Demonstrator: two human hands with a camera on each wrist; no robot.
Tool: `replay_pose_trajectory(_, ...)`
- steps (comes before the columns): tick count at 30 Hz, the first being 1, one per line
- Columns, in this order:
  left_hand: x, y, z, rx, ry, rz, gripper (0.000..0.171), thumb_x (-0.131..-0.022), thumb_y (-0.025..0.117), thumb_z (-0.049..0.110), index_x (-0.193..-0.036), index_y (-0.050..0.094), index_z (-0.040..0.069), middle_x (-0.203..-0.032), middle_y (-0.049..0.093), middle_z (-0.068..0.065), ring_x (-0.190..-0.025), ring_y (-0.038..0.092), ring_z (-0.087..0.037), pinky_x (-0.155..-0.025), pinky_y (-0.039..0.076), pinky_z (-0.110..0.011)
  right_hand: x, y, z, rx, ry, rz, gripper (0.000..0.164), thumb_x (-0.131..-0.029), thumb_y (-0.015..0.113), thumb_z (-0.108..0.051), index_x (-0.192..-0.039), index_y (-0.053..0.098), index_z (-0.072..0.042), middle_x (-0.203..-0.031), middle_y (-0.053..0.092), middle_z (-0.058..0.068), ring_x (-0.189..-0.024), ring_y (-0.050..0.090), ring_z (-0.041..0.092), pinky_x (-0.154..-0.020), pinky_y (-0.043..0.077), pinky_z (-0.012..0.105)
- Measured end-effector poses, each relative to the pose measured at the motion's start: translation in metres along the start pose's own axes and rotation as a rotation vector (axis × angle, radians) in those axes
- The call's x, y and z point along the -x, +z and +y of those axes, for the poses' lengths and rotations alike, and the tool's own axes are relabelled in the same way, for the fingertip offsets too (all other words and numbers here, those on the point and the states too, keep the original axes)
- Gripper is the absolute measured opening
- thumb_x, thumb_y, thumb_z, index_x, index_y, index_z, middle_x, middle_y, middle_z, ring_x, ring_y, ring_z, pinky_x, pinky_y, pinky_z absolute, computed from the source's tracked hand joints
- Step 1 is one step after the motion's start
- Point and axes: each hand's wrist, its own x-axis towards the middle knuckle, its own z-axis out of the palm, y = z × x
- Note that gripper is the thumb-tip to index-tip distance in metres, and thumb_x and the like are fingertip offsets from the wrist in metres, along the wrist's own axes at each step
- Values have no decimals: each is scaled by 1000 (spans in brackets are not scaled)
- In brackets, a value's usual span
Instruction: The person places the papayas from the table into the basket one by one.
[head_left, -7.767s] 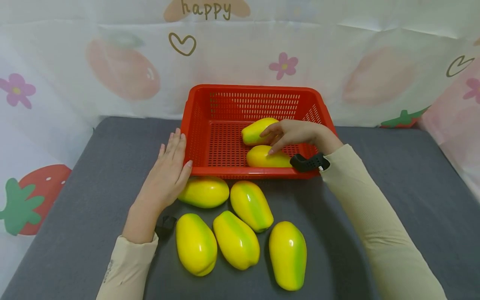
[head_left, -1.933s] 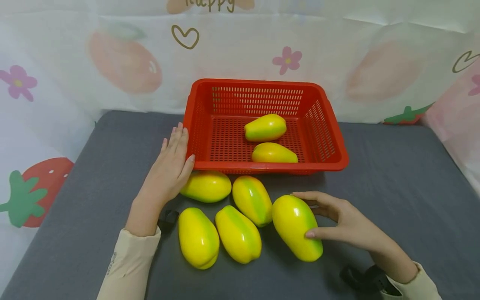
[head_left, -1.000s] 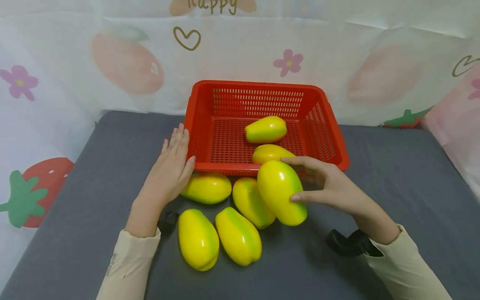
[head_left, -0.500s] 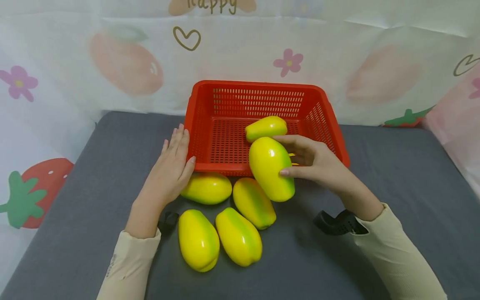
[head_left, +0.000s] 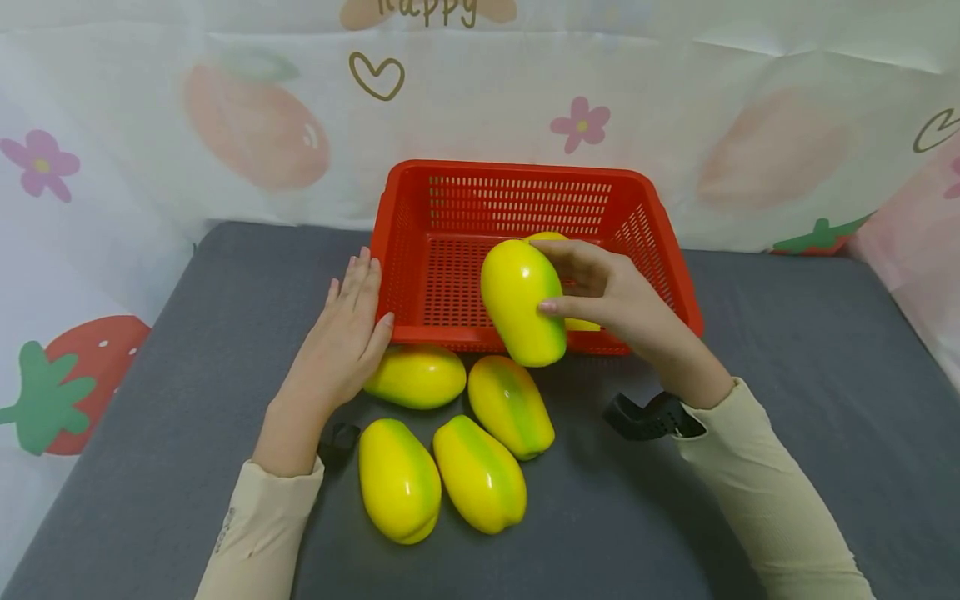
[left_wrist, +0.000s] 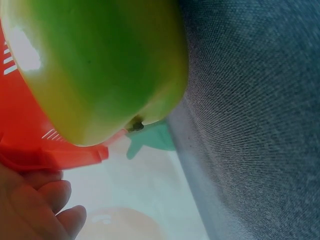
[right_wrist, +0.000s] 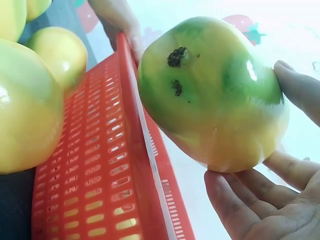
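Held fruit has neared the basket — grey tabletop, printed sheet behind.

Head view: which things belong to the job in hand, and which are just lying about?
Part of the job:
fruit in the right hand
red basket, left hand against its side
two partly hidden fruits inside
four fruits in front

Just there:
grey table
printed sheet behind
black wristband

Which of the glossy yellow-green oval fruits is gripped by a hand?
The fruit in the bare right hand, raised by the near rim of the red perforated plastic basket; four others lie on the grey cloth, two inside the basket.
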Motion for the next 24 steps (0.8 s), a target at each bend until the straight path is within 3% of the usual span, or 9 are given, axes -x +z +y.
replay_pose_trajectory(10, 0, 0, 0, 4, 0, 5, 63, -101, 35, 25, -149, 7, -5, -157, 0, -17, -144, 1, -28, -114, 5, -47, -22, 6, -1, -75, -30, -5, 55, -86, 69, -14, -137, 49, -11, -129, 55, 6, -112, 53, 24, -90, 50, 36)
replay_pose_trajectory(20, 0, 0, 0, 6, 5, 8, 63, -101, 35, 25, -149, 7, -5, -157, 0, -17, -144, 0, -28, -114, 5, -47, -44, 10, 6, -148, 36, -20, 51, -87, 67, -18, -135, 51, -12, -123, 57, 8, -108, 55, 25, -87, 51, 35)
replay_pose_trajectory(24, 0, 0, 0, 4, 3, 6, 63, -101, 35, 25, -149, 7, -5, -157, 0, -17, -144, 0, -28, -114, 5, -47, -53, 13, 5, -178, 48, -38, 50, -88, 66, -17, -136, 50, -12, -123, 57, 10, -107, 56, 26, -86, 52, 40)
